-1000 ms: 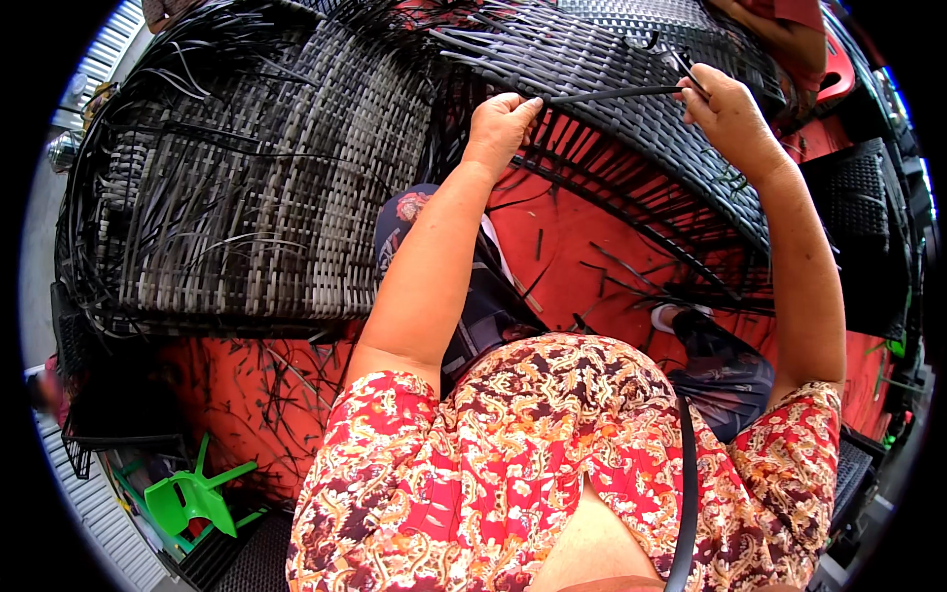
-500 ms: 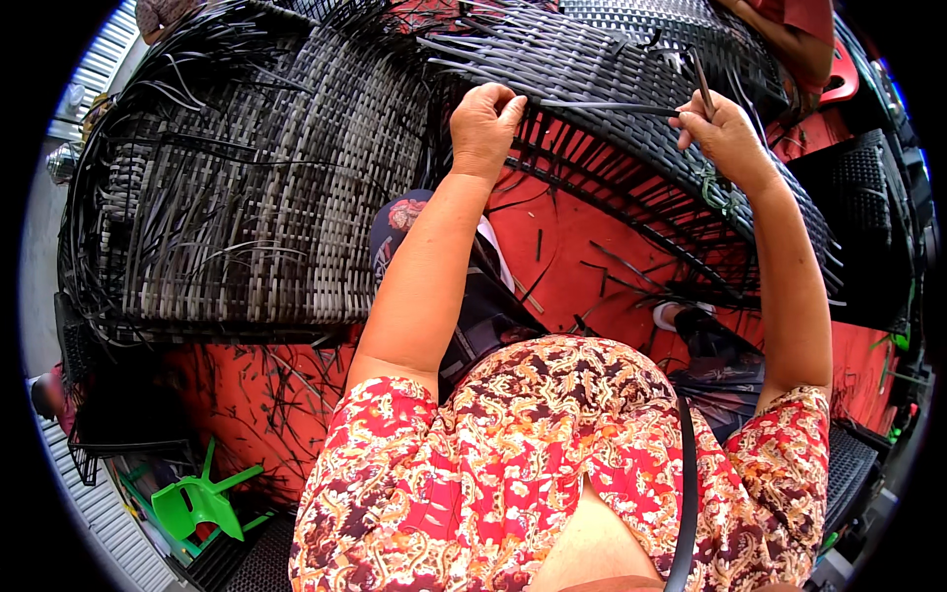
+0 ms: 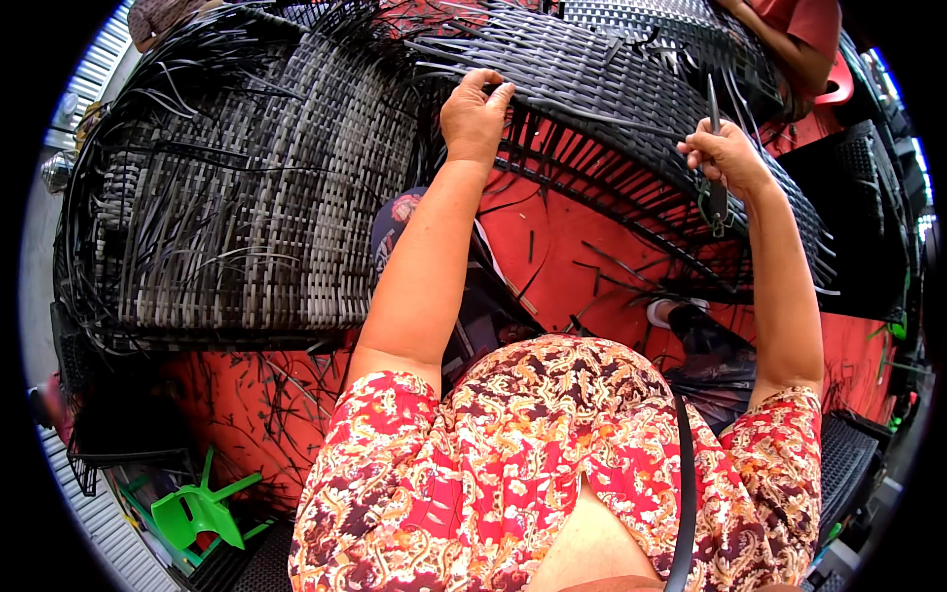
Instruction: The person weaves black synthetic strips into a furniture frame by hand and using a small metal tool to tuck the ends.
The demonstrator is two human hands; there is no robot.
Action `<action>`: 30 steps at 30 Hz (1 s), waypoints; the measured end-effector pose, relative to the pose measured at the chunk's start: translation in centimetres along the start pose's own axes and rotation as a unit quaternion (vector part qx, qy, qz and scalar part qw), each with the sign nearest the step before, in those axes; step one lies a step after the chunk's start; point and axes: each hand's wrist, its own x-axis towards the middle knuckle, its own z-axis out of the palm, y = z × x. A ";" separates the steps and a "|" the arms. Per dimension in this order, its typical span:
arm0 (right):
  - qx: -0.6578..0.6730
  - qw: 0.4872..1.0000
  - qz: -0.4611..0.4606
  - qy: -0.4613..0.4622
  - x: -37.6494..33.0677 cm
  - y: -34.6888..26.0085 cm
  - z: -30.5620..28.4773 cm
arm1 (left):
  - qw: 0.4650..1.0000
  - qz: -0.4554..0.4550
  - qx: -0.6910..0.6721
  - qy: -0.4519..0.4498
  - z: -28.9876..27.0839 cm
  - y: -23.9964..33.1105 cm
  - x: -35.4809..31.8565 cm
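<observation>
At the far middle, slightly right: a black strip (image 3: 651, 128) between the two hands, along the near edge of a grey-black panel (image 3: 612, 89). At its right end, the right hand (image 3: 727, 156), curled around a knife (image 3: 712, 104), blade upward, handle below the palm; strip close at the fingertips, pinched or merely touching, hard to tell. Toward its left end, the left hand (image 3: 471, 116), thumb and forefinger bent toward each other by the panel's edge; cannot tell whether gripping the strip or free of it.

Likeliest trouble, as a judgement: a nick to skin or weave, from a bare blade beside busy fingers. Also possible: a slack or twisted strip, from uneven pull; a kinked or snapped one, from too sharp a tug. Just left of the left hand, loose strands (image 3: 434, 64) off the panel, apt to tangle with the strip.

Below the panel's edge, bare bars (image 3: 602, 178) over the red floor (image 3: 562, 252). At left, another panel (image 3: 256, 178), shaggy with ends, easy to snag on. At far right, a co-worker's sleeve (image 3: 804, 25); a knock against the knife possible, from a careless reach. Nearer, a shoe (image 3: 654, 315) among scraps (image 3: 532, 247), with some risk of slipping. Near left, a green stool (image 3: 202, 513), well apart.
</observation>
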 end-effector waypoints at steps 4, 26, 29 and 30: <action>-0.053 0.998 -0.004 -0.025 -1.5 0.1 -0.1 | 0.999 -0.009 0.037 0.000 -0.1 0.6 0.0; -0.173 0.945 -0.276 -0.031 -8.3 6.4 16.9 | 0.815 0.395 0.092 -0.414 -5.4 2.6 -7.4; -0.052 0.975 -0.216 -0.011 -6.0 6.9 17.1 | 0.817 0.353 0.267 -0.369 -6.7 0.4 -6.7; -0.009 0.984 -0.179 0.004 -5.3 7.0 17.2 | 0.824 0.338 0.286 -0.354 -7.0 0.1 -6.5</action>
